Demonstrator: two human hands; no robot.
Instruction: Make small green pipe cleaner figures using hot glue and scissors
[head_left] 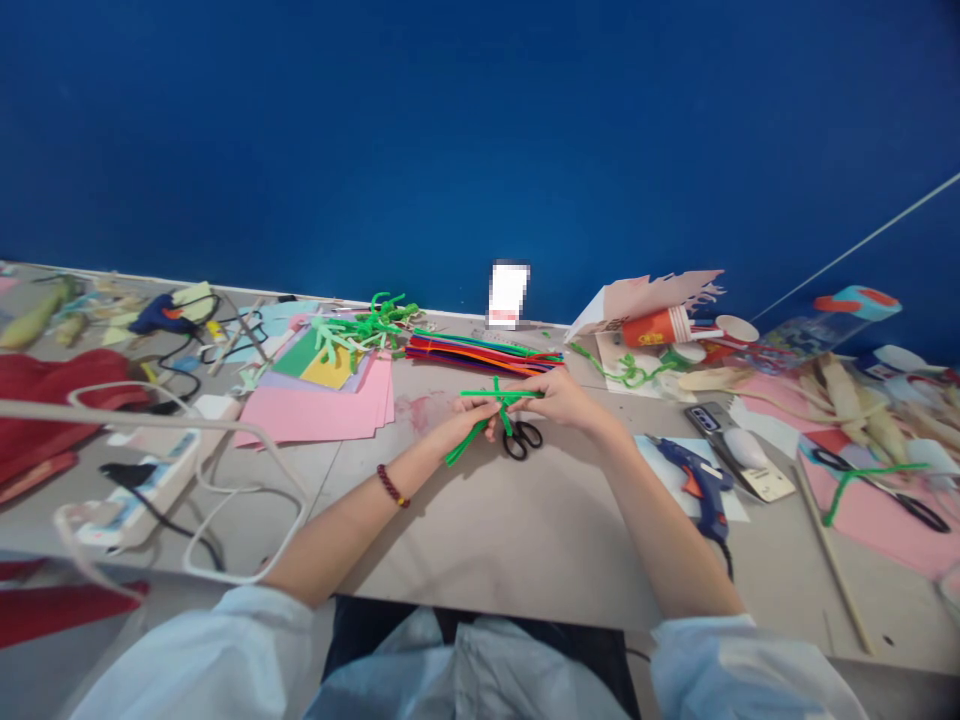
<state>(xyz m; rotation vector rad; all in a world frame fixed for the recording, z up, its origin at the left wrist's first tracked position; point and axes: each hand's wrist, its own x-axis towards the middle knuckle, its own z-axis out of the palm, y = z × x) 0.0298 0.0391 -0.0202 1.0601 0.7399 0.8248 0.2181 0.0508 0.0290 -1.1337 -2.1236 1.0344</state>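
My left hand (469,422) and my right hand (561,400) both pinch a bright green pipe cleaner shape (501,396), twisted into a cross with one long end trailing down to the left. Black-handled scissors (523,439) lie on the beige tabletop (480,540) just below my hands, partly hidden by my fingers. A bundle of multicoloured pipe cleaners (484,354) lies straight, just beyond my hands. Farther left, a tangle of green pipe cleaners (367,328) rests on stacked coloured paper (315,415). A dark beaded bracelet (392,486) circles my left wrist.
A blue glue gun (694,482) and a phone (703,418) lie to the right, beside paper cups (652,327). A power strip (139,490) with white and black cables sits at the left, near red cloth (45,400). A blue wall (480,150) rises behind the table.
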